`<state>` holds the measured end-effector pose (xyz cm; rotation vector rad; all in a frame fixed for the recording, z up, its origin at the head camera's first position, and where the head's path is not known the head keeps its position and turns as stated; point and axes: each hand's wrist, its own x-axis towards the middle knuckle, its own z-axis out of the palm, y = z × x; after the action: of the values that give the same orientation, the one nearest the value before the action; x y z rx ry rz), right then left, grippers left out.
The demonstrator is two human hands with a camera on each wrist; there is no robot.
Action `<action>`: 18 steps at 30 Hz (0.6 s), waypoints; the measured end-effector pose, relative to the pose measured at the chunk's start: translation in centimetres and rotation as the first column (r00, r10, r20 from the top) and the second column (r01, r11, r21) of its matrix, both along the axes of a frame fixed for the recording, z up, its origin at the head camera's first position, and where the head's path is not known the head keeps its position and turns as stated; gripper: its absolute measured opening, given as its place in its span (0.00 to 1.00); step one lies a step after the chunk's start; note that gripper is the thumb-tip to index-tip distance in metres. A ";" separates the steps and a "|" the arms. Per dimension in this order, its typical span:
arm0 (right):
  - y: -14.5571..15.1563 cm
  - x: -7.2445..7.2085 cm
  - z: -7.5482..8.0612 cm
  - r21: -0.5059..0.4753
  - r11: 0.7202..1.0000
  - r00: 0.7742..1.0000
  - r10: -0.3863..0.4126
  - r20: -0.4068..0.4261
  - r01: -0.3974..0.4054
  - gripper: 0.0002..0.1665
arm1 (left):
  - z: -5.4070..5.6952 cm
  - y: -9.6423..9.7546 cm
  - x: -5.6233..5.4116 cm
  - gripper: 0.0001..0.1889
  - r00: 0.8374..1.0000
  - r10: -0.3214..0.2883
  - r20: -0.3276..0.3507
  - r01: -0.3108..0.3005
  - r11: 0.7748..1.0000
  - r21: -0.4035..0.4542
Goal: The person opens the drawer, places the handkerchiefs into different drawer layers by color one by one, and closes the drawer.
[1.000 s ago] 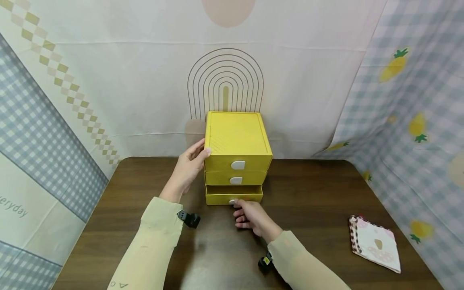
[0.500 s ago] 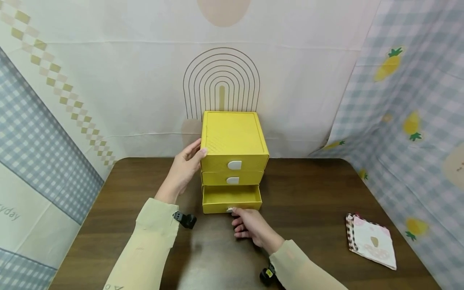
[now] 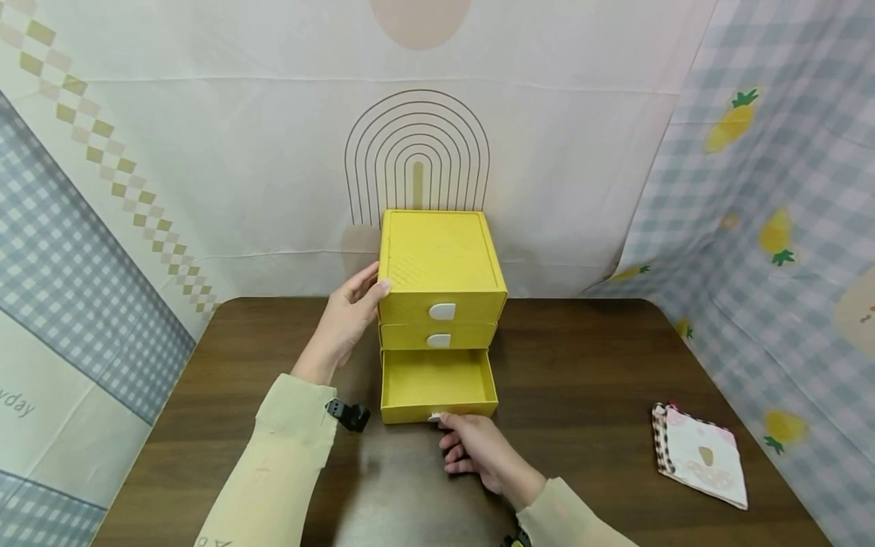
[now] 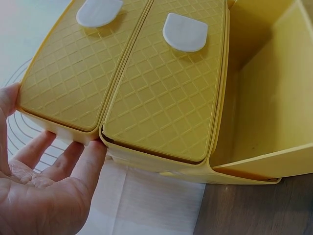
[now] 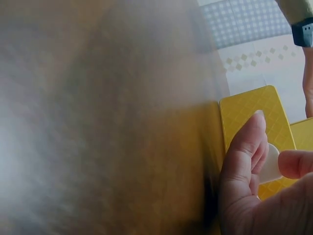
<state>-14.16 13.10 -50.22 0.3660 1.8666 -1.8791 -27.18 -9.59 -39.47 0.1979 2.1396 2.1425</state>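
A yellow drawer cabinet (image 3: 443, 251) with three stacked drawers stands in the middle of the table in the head view. My left hand (image 3: 342, 319) rests at its upper left front corner. In the left wrist view, the fingertips (image 4: 90, 156) touch the side wall and the thumb lies at the top edge. The bottom drawer (image 3: 437, 377) is pulled well out, with its bare floor visible. My right hand (image 3: 485, 452) pinches the white drawer handle (image 5: 270, 164) between thumb and fingers. The upper two drawers are closed, with white handles (image 3: 441, 311).
A folded white cloth (image 3: 700, 457) with a checked edge lies on the right of the brown wooden table (image 3: 581, 395). A patterned curtain (image 3: 273, 152) hangs directly behind the cabinet, and checked cloth (image 3: 820, 228) hangs at the right.
The bottom drawer has slid out toward me, from a little way out to well out. My right hand has moved back with its handle. My left hand stays at the cabinet corner.
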 end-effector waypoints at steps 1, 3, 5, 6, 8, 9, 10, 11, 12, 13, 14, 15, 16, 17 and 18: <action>0.0 0.2 0.0 -0.001 1.000 1.000 0.001 0.001 -0.001 0.28 | 0.0 0.0 0.0 0.33 1.000 -0.001 -0.001 0.001 1.000 -0.001; 0.0 0.7 0.1 -0.003 1.000 1.000 0.005 0.004 -0.005 0.28 | 0.0 0.0 0.0 0.32 1.000 -0.002 -0.003 0.002 1.000 -0.003; 0.1 1.2 0.1 -0.006 1.000 1.000 0.010 0.008 -0.010 0.28 | 0.1 0.0 0.1 0.32 1.000 -0.002 -0.003 0.002 1.000 -0.009; 0.0 1.4 0.1 -0.007 1.000 1.000 0.012 0.010 -0.012 0.28 | 0.1 0.0 0.1 0.33 1.000 -0.002 -0.003 0.002 1.000 -0.012; 0.0 1.8 0.0 -0.012 1.000 1.000 0.016 0.010 -0.016 0.28 | 0.2 0.0 0.2 0.33 1.000 0.000 -0.002 0.000 1.000 -0.015; -0.1 2.0 0.0 -0.015 1.000 1.000 0.016 0.011 -0.016 0.28 | 0.2 0.0 0.2 0.33 1.000 0.003 -0.002 -0.003 1.000 -0.016; -0.1 2.2 0.0 -0.019 1.000 1.000 0.015 0.009 -0.015 0.28 | 0.2 0.0 0.2 0.33 1.000 0.004 -0.001 -0.004 1.000 -0.017; -0.2 2.3 0.0 -0.022 1.000 1.000 0.014 0.006 -0.014 0.28 | 0.3 0.0 0.2 0.33 1.000 0.005 0.000 -0.005 1.000 -0.017; -0.2 2.5 0.0 -0.024 1.000 1.000 0.012 0.004 -0.012 0.28 | 0.3 0.0 0.2 0.33 1.000 0.005 0.000 -0.005 1.000 -0.016; -0.3 2.6 -0.1 -0.027 1.000 1.000 0.009 0.001 -0.009 0.28 | 0.3 0.0 0.2 0.33 1.000 0.006 -0.001 -0.006 1.000 -0.016; -0.3 2.7 -0.1 -0.029 1.000 1.000 0.007 -0.002 -0.007 0.28 | 0.3 0.0 0.2 0.33 1.000 0.006 -0.002 -0.006 1.000 -0.016; -0.3 2.7 -0.1 -0.032 0.999 1.000 0.005 -0.005 -0.005 0.28 | 0.3 0.1 0.2 0.33 1.000 0.006 -0.002 -0.006 1.000 -0.016; -0.3 2.8 -0.1 -0.033 0.999 1.000 0.004 -0.006 -0.004 0.27 | 0.3 0.1 0.2 0.33 1.000 0.006 -0.003 -0.006 1.000 -0.017; -0.3 2.8 -0.1 -0.033 0.999 1.000 0.002 -0.008 -0.003 0.27 | 0.3 0.1 0.2 0.33 1.000 0.006 -0.003 -0.006 1.000 -0.017; -0.3 2.9 -0.1 -0.034 0.999 1.000 0.001 -0.009 -0.002 0.27 | 0.3 0.1 0.2 0.32 1.000 0.006 -0.004 -0.006 1.000 -0.017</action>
<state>-11.29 12.77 -50.32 0.3457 1.8372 -1.9120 -26.94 -9.46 -39.19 0.1951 2.1628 2.1280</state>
